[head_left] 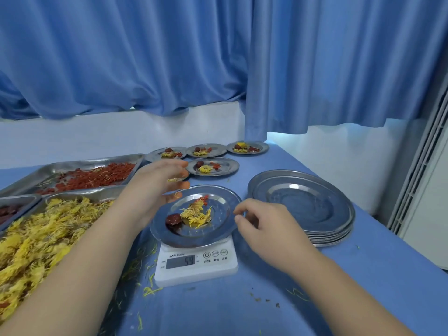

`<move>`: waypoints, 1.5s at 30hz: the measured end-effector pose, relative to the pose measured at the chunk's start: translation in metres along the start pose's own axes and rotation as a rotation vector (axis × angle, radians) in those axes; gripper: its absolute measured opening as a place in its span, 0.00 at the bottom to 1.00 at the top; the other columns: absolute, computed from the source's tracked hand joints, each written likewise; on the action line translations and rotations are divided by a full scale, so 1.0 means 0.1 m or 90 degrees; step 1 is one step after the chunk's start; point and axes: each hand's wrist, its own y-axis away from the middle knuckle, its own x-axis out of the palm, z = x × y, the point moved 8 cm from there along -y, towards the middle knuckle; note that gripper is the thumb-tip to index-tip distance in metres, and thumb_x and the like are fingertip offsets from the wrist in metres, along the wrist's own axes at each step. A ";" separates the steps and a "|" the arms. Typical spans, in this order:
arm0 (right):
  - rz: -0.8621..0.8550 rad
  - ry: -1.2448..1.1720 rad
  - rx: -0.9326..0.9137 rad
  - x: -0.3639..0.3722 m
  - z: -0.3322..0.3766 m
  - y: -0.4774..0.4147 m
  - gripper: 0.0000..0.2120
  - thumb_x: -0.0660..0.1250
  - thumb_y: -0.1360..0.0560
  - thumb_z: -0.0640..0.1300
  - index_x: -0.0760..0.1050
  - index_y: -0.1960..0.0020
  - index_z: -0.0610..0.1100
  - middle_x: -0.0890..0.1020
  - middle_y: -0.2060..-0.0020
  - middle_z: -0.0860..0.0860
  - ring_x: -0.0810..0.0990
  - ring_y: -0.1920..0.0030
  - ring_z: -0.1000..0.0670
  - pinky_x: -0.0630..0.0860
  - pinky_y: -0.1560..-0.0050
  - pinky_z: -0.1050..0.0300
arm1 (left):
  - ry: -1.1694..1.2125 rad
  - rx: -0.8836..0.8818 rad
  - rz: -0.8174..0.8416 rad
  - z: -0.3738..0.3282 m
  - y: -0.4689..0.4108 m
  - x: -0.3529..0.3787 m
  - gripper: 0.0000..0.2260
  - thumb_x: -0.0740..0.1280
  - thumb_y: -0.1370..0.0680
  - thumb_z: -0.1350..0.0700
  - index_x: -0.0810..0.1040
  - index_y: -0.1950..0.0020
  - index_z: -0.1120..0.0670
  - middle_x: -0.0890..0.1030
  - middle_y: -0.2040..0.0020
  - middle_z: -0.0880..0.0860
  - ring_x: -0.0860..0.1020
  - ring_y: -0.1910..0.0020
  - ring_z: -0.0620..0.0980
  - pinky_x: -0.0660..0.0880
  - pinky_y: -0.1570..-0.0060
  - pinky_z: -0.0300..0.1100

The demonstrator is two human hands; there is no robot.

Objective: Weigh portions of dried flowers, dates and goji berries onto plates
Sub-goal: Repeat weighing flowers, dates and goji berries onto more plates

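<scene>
A steel plate rests on a white digital scale whose display shows digits like 5.9. On it lie a yellow dried flower, a dark red date and a few goji berries. My left hand hovers over the plate's far left rim, fingers spread, with nothing clearly held. My right hand sits at the plate's right rim, fingers curled close to the edge; whether they touch it I cannot tell.
Trays on the left hold goji berries, dried flowers and dates. Several filled plates stand behind the scale. A stack of bare plates sits to the right. Petals litter the blue cloth. The table edge runs along the right.
</scene>
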 end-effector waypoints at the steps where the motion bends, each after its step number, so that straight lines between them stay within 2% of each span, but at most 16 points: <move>1: 0.008 -0.014 0.021 0.04 -0.05 -0.01 0.03 0.62 0.26 0.51 0.75 0.55 0.56 0.79 0.67 0.57 0.76 0.68 0.57 0.76 0.66 0.57 | 0.048 -0.021 0.000 0.03 0.05 0.00 0.08 0.66 0.22 0.55 0.83 0.47 0.51 0.84 0.49 0.52 0.84 0.56 0.50 0.78 0.60 0.43; 5: 0.033 -0.079 0.086 0.17 -0.19 -0.01 0.02 0.64 0.26 0.50 0.73 0.58 0.57 0.80 0.66 0.59 0.78 0.69 0.58 0.71 0.68 0.63 | 0.103 -0.042 -0.064 0.16 0.17 -0.10 0.10 0.63 0.20 0.53 0.80 0.42 0.53 0.82 0.44 0.52 0.82 0.50 0.53 0.76 0.54 0.45; 8: 0.059 -0.136 0.120 0.26 -0.21 0.00 0.02 0.64 0.26 0.50 0.72 0.56 0.57 0.80 0.67 0.54 0.80 0.69 0.55 0.77 0.65 0.56 | 0.094 -0.047 -0.084 0.24 0.26 -0.19 0.11 0.62 0.20 0.51 0.79 0.40 0.50 0.83 0.43 0.49 0.83 0.48 0.51 0.76 0.51 0.44; 11: 0.085 -0.198 0.154 0.34 -0.19 0.03 0.04 0.65 0.26 0.48 0.72 0.53 0.56 0.80 0.70 0.53 0.81 0.70 0.53 0.80 0.63 0.51 | 0.103 -0.031 -0.144 0.29 0.35 -0.33 0.10 0.64 0.21 0.50 0.81 0.43 0.49 0.84 0.46 0.48 0.84 0.50 0.49 0.75 0.49 0.45; 14: 0.088 -0.250 0.204 0.40 -0.19 0.05 0.03 0.65 0.25 0.46 0.72 0.52 0.52 0.80 0.69 0.50 0.80 0.72 0.51 0.78 0.69 0.55 | 0.128 -0.028 -0.239 0.33 0.42 -0.49 0.08 0.66 0.23 0.51 0.82 0.47 0.49 0.84 0.47 0.48 0.83 0.51 0.48 0.74 0.53 0.43; 16: 0.087 -0.300 0.248 0.44 -0.20 0.06 0.03 0.65 0.25 0.43 0.73 0.51 0.50 0.81 0.67 0.46 0.79 0.72 0.50 0.77 0.71 0.56 | 0.104 -0.036 -0.293 0.36 0.46 -0.58 0.09 0.67 0.24 0.50 0.81 0.47 0.49 0.83 0.46 0.48 0.82 0.50 0.48 0.75 0.52 0.46; 20: 0.060 -0.395 0.316 0.50 -0.19 0.07 0.03 0.65 0.25 0.39 0.74 0.51 0.43 0.79 0.66 0.44 0.78 0.75 0.49 0.74 0.75 0.58 | 0.090 -0.061 -0.291 0.41 0.47 -0.55 0.10 0.66 0.23 0.49 0.79 0.44 0.50 0.81 0.46 0.49 0.80 0.48 0.50 0.74 0.48 0.51; 26: -0.003 -0.512 0.338 0.50 -0.20 0.02 0.06 0.60 0.25 0.29 0.68 0.53 0.39 0.75 0.72 0.44 0.81 0.72 0.44 0.77 0.74 0.56 | 0.122 -0.043 -0.284 0.41 0.46 -0.49 0.04 0.65 0.22 0.51 0.79 0.51 0.48 0.80 0.50 0.47 0.81 0.47 0.50 0.74 0.44 0.55; 28: -0.028 -0.558 0.341 0.46 -0.22 -0.02 0.08 0.59 0.24 0.28 0.67 0.54 0.40 0.75 0.73 0.45 0.83 0.71 0.43 0.79 0.72 0.57 | 0.151 -0.027 -0.280 0.40 0.46 -0.49 0.04 0.65 0.22 0.52 0.79 0.52 0.50 0.80 0.51 0.47 0.81 0.47 0.50 0.75 0.45 0.54; 30: -0.040 -0.586 0.336 0.39 -0.22 -0.09 0.09 0.59 0.24 0.28 0.67 0.54 0.40 0.75 0.69 0.41 0.83 0.70 0.44 0.80 0.70 0.58 | 0.198 0.015 -0.312 0.36 0.48 -0.55 0.04 0.65 0.23 0.54 0.80 0.54 0.49 0.82 0.53 0.48 0.81 0.49 0.49 0.77 0.51 0.49; 32: -0.059 -0.612 0.334 0.28 -0.24 -0.20 0.09 0.60 0.24 0.28 0.66 0.55 0.41 0.75 0.67 0.38 0.81 0.72 0.46 0.79 0.70 0.59 | 0.227 0.057 -0.370 0.33 0.52 -0.64 0.05 0.65 0.24 0.55 0.80 0.56 0.47 0.82 0.56 0.48 0.80 0.52 0.48 0.74 0.57 0.44; 34: -0.087 -0.642 0.334 0.15 -0.27 -0.37 0.10 0.59 0.24 0.28 0.64 0.56 0.42 0.73 0.69 0.40 0.79 0.75 0.47 0.78 0.70 0.61 | 0.265 0.057 -0.399 0.35 0.53 -0.70 0.06 0.64 0.25 0.56 0.80 0.56 0.47 0.81 0.58 0.47 0.80 0.53 0.48 0.73 0.59 0.42; 38: -0.165 -0.666 0.325 -0.15 -0.35 -0.82 0.11 0.58 0.24 0.27 0.65 0.60 0.40 0.71 0.70 0.43 0.78 0.76 0.48 0.77 0.73 0.63 | 0.431 -0.036 -0.314 0.45 0.46 -0.54 0.04 0.64 0.22 0.56 0.78 0.55 0.51 0.80 0.56 0.49 0.82 0.51 0.51 0.74 0.56 0.44; 42: -0.194 -0.637 0.339 -0.30 -0.49 -1.25 0.11 0.55 0.24 0.27 0.71 0.60 0.37 0.80 0.72 0.45 0.80 0.75 0.50 0.76 0.75 0.64 | 0.555 -0.067 -0.218 0.45 0.44 -0.33 0.07 0.62 0.21 0.55 0.78 0.56 0.53 0.80 0.57 0.51 0.83 0.51 0.54 0.74 0.56 0.46; 45: -0.209 -0.585 0.357 -0.38 -0.73 -1.49 0.11 0.56 0.24 0.27 0.73 0.59 0.37 0.81 0.71 0.45 0.80 0.75 0.51 0.76 0.75 0.64 | 0.596 -0.082 -0.169 0.46 0.42 -0.15 0.07 0.62 0.22 0.54 0.79 0.54 0.53 0.82 0.55 0.51 0.84 0.51 0.54 0.74 0.55 0.47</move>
